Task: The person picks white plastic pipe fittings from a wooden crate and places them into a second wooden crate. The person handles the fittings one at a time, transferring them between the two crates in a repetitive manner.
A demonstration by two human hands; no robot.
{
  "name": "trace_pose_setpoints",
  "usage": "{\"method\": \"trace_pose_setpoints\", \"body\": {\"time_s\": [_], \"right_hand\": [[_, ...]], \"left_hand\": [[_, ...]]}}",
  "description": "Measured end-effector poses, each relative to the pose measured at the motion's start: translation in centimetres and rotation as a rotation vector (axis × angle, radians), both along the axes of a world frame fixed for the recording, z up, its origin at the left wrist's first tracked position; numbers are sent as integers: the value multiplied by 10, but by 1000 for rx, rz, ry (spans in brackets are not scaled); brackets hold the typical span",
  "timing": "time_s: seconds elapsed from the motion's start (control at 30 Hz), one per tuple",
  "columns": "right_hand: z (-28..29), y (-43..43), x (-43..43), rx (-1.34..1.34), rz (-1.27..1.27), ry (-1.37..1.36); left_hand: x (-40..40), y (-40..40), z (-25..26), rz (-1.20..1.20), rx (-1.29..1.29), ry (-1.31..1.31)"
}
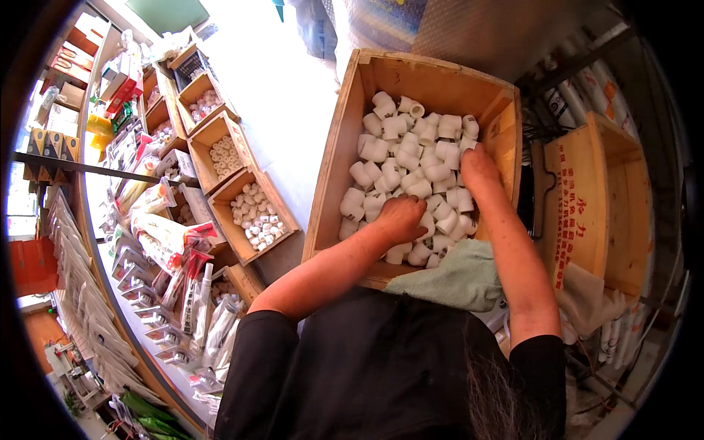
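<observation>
A large wooden crate (324, 181) stands before me, part filled with loose white plastic pipe elbows (407, 151). My left hand (404, 217) rests low among the elbows, knuckles up, with its fingertips mostly hidden. Near the crate's right wall, my right hand (479, 165) reaches down beside several elbows. Whether either hand grips a fitting cannot be made out. A pale green cloth (454, 278) is draped over the crate's near edge, between my forearms.
Smaller wooden bins (253, 253) of white fittings line the left side. Beyond them, packaged goods (165, 236) crowd a long shelf. At right, an upturned wooden crate (572, 209) bears red writing, near wrapped white pipes (575, 102). A wrapped sheet (379, 22) stands behind the crate.
</observation>
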State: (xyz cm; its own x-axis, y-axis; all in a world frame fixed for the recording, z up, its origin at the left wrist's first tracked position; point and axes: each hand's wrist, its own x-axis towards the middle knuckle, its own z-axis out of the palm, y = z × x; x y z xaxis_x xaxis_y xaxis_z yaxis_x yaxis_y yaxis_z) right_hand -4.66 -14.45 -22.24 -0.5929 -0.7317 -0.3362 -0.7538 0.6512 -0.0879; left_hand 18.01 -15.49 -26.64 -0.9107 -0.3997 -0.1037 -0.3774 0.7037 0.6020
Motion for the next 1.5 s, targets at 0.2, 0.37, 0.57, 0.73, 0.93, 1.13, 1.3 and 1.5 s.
{"method": "trace_pose_setpoints", "body": {"time_s": [0.2, 0.37, 0.57, 0.73, 0.93, 1.13, 1.3, 1.5], "right_hand": [[-37, 5, -6, -102, -187, -91], [-32, -1, 5, -120, -164, -44], [-9, 8, 4, -7, 194, 129], [63, 19, 40, -187, 271, 14], [93, 69, 70, -142, 322, -205], [78, 101, 92, -38, 402, -448], [58, 107, 104, 152, 418, -512], [39, 111, 109, 164, 539, -394]], "left_hand": [[-3, 3, -3, 11, 16, 14], [0, 0, -1, 7, 2, -3], [0, -3, 5, 9, 45, -10], [3, -8, 17, 55, 84, -3], [8, -20, 44, 137, 92, 133], [43, -35, 69, -66, -59, -230], [77, -18, 53, -290, -170, -524], [80, -10, 29, -256, -148, -502]]}}
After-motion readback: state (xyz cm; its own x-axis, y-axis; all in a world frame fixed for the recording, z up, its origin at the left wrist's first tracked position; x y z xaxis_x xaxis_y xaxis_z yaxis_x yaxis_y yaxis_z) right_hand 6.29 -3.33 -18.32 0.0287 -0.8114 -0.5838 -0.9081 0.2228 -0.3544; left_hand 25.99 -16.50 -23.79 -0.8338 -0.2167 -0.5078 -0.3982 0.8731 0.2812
